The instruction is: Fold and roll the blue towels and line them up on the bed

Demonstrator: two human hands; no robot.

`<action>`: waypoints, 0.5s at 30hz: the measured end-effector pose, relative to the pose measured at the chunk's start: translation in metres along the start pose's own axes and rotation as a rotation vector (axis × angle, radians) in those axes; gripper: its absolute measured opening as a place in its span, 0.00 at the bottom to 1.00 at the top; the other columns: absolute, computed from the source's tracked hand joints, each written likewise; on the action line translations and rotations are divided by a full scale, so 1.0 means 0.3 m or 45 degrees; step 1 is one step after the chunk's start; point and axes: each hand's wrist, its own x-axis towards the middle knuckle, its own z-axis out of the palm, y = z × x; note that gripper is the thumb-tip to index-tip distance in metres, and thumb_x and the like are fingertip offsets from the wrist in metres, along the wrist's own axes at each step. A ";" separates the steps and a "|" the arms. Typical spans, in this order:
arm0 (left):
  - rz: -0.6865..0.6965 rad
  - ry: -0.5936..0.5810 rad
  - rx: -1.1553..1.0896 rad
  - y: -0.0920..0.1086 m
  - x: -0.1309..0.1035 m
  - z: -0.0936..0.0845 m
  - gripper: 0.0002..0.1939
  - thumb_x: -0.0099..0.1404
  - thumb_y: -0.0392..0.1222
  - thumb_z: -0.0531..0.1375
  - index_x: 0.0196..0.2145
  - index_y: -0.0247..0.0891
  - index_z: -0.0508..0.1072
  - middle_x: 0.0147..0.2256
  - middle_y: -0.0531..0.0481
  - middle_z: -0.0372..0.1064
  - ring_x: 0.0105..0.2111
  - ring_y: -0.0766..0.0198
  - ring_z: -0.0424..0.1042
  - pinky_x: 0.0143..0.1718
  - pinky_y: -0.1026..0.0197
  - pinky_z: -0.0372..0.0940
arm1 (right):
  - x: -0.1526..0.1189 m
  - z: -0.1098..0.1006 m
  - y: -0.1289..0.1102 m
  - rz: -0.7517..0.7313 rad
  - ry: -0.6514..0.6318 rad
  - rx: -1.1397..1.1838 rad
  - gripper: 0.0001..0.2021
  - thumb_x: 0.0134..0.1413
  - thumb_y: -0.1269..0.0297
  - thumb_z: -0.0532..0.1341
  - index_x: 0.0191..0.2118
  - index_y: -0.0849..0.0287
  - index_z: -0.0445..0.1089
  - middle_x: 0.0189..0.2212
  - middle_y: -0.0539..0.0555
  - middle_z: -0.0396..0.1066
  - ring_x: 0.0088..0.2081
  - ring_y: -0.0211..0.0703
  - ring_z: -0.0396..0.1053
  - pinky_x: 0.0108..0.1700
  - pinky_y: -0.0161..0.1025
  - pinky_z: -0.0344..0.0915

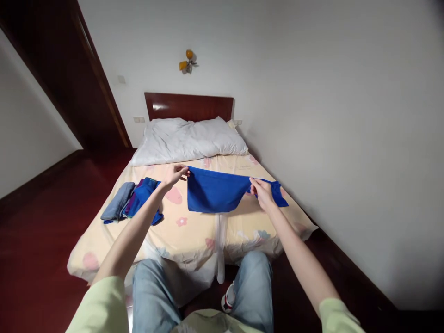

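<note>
A blue piece of fabric point(215, 190), probably a garment, is stretched between my two hands above the bed. My left hand point(176, 174) pinches its upper left corner. Along the upper edge to the right, my right hand point(261, 190) grips the cloth with thumb and fingers. Beyond my right hand, more blue fabric point(278, 193) lies crumpled on the sheet. To the left of my left forearm are folded clothes: a grey-blue bundle point(118, 202) and, against it, a blue and purple pile point(143, 196), partly hidden by the forearm.
The bed point(194, 236) has a cream flowered sheet hanging over its front edge, close to my knees. A grey-white quilt or pillow point(190, 138) lies at the wooden headboard point(189, 105). A white wall point(347, 138) runs along the right side; dark red floor point(38, 240) lies left.
</note>
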 end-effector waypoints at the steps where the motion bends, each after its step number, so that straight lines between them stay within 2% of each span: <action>1: 0.019 0.039 0.009 0.048 -0.029 -0.010 0.24 0.56 0.60 0.67 0.34 0.34 0.73 0.33 0.44 0.75 0.32 0.61 0.75 0.28 0.63 0.70 | 0.020 0.009 -0.047 -0.031 -0.008 0.006 0.24 0.44 0.44 0.71 0.20 0.58 0.65 0.15 0.45 0.62 0.17 0.30 0.58 0.20 0.31 0.56; 4: 0.063 0.133 0.037 0.170 -0.106 -0.034 0.24 0.56 0.59 0.67 0.36 0.33 0.76 0.34 0.43 0.76 0.32 0.61 0.75 0.27 0.64 0.70 | 0.053 0.045 -0.155 -0.107 -0.003 0.028 0.24 0.43 0.43 0.71 0.21 0.58 0.65 0.16 0.44 0.60 0.16 0.28 0.55 0.18 0.30 0.52; 7: 0.109 0.230 0.036 0.245 -0.168 -0.055 0.24 0.56 0.58 0.67 0.37 0.32 0.77 0.34 0.43 0.76 0.31 0.62 0.74 0.25 0.64 0.69 | 0.044 0.078 -0.223 -0.140 -0.025 0.052 0.24 0.42 0.42 0.72 0.21 0.58 0.66 0.16 0.44 0.61 0.16 0.28 0.56 0.18 0.29 0.53; 10: 0.120 0.327 0.001 0.286 -0.226 -0.072 0.23 0.54 0.57 0.68 0.37 0.32 0.77 0.32 0.43 0.76 0.31 0.61 0.75 0.26 0.64 0.69 | 0.007 0.097 -0.265 -0.125 -0.061 0.040 0.24 0.42 0.42 0.71 0.22 0.59 0.68 0.17 0.46 0.65 0.17 0.29 0.61 0.18 0.29 0.55; 15: 0.084 0.290 0.021 0.324 -0.342 -0.086 0.22 0.55 0.56 0.68 0.35 0.32 0.77 0.32 0.43 0.76 0.27 0.63 0.73 0.27 0.63 0.70 | -0.075 0.097 -0.299 0.014 -0.122 0.002 0.19 0.47 0.48 0.71 0.27 0.61 0.72 0.25 0.53 0.75 0.21 0.33 0.70 0.19 0.28 0.57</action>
